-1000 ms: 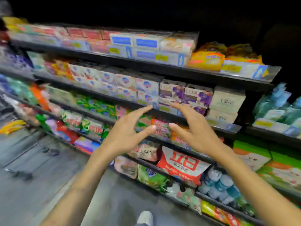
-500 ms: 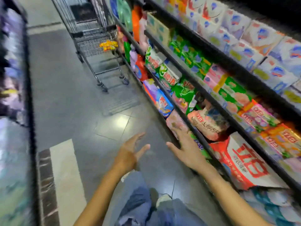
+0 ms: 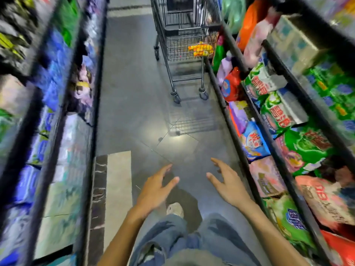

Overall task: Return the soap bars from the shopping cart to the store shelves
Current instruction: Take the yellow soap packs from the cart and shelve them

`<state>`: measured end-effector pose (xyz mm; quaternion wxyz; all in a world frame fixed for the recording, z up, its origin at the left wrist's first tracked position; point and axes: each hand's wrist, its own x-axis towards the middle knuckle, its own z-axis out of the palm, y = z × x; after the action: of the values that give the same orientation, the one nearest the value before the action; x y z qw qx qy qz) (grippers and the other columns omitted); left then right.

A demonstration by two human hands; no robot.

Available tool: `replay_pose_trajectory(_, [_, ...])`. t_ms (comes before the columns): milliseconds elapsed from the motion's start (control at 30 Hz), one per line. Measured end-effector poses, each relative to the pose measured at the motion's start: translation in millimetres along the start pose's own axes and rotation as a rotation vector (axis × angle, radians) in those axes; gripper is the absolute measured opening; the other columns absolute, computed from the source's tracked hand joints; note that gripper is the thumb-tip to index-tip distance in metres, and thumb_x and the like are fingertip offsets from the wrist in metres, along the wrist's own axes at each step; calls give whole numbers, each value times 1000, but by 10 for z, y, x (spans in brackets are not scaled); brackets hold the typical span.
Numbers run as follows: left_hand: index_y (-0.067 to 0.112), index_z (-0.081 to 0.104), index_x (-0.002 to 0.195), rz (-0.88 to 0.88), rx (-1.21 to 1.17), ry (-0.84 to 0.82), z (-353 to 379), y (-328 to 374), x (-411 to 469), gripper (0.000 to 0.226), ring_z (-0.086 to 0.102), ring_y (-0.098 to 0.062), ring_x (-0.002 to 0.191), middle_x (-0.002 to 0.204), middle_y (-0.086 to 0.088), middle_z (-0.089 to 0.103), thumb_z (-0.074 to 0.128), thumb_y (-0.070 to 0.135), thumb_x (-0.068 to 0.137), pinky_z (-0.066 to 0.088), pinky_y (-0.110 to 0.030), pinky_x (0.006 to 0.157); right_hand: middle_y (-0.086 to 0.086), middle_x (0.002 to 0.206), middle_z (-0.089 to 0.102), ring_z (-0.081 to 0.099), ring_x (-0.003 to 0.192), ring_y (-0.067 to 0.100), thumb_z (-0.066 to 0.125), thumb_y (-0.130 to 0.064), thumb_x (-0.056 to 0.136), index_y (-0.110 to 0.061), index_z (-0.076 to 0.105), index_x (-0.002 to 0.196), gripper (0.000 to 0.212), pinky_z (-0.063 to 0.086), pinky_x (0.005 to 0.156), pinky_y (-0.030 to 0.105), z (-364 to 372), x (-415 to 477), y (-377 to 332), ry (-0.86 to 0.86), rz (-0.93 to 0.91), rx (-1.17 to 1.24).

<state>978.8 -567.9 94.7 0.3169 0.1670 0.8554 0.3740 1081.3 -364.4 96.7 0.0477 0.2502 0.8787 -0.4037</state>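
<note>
A grey wire shopping cart (image 3: 184,25) stands down the aisle ahead, close to the right-hand shelves. Yellow-orange soap packs (image 3: 200,48) lie in its basket at the right side. My left hand (image 3: 156,189) and my right hand (image 3: 226,182) hang in front of me above the floor, well short of the cart. Both have fingers spread and relaxed and hold nothing. The store shelves (image 3: 272,131) on the right carry bags and boxes of detergent and soap.
A second shelf row (image 3: 57,121) with blue and purple packs lines the left side. The dark tiled aisle floor (image 3: 134,93) runs between them, with a pale strip (image 3: 117,189) at lower left. My legs and a shoe (image 3: 175,209) show below.
The view has swung from the right-hand shelves to straight down the aisle. The cart is now centred ahead. Both hands dropped from shelf height to waist height, still holding nothing.
</note>
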Motion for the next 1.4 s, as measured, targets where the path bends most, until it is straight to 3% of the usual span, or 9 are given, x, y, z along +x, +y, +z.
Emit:
replay_pose_trajectory(300, [28,37,142,-19,30,-13,-686,103,1275,55,45,-18,129,143,3,46,51,45,92,36,-33,108,4,133,54,53,119,23,60,-30,90,-12,46,136,51,38,99,31,67,1054,-168,-11,98,31])
replay_pose_trajectory(433, [25,37,142,-33,32,-9,-968,190,1966,54,43,-18,131,144,1,45,51,42,93,34,-30,105,2,135,52,51,121,23,61,-26,90,-15,45,137,51,38,103,37,30,1803,-264,-40,112,33])
replay_pose_trajectory(533, [25,39,141,-83,-1,39,-1283,238,2349,52,46,-18,128,140,1,48,53,39,93,34,-23,100,3,136,52,50,122,24,59,-29,91,-15,43,138,52,38,101,36,-44,2469,-476,-93,79,-4])
replay_pose_trajectory(733, [28,43,138,-232,-88,177,-2006,111,2865,51,50,-18,122,135,1,53,53,44,90,40,-35,104,3,139,47,46,126,25,54,-34,93,-22,38,141,52,40,102,41,-150,3873,-1272,-257,-90,-63])
replay_pose_trajectory(867, [27,48,133,-328,-190,255,-2298,-61,3114,46,54,-16,118,132,0,55,57,38,89,41,-30,101,1,142,45,44,128,21,52,-36,94,-22,35,142,52,34,100,30,-63,4536,-1725,-319,-182,-116])
replay_pose_trajectory(967, [25,49,131,-378,-253,281,-2586,-223,3528,42,54,-16,117,130,0,56,58,34,91,41,-30,100,2,143,44,44,128,21,51,-36,95,-23,34,143,52,35,102,32,84,5115,-2066,-346,-218,-130])
replay_pose_trajectory(1133, [24,47,133,-322,-240,270,-3391,-364,4527,44,53,-13,119,131,2,55,58,34,91,39,-25,98,2,141,47,46,127,19,52,-37,94,-22,35,142,54,40,100,35,325,6073,-2574,-321,-184,-82])
replay_pose_trajectory(1267, [27,44,136,-238,-135,176,-4238,-300,5343,48,51,-15,122,135,3,52,54,41,91,39,-30,102,0,140,48,46,126,17,53,-38,93,-22,36,142,54,40,99,33,437,6675,-2977,-262,-77,-39])
replay_pose_trajectory(1400, [22,44,136,-127,-52,85,-4909,-92,6161,47,51,-19,121,134,-2,53,55,35,92,39,-28,100,-3,144,43,45,128,17,52,-40,93,-21,35,144,57,38,102,33,490,7078,-3199,-194,28,2])
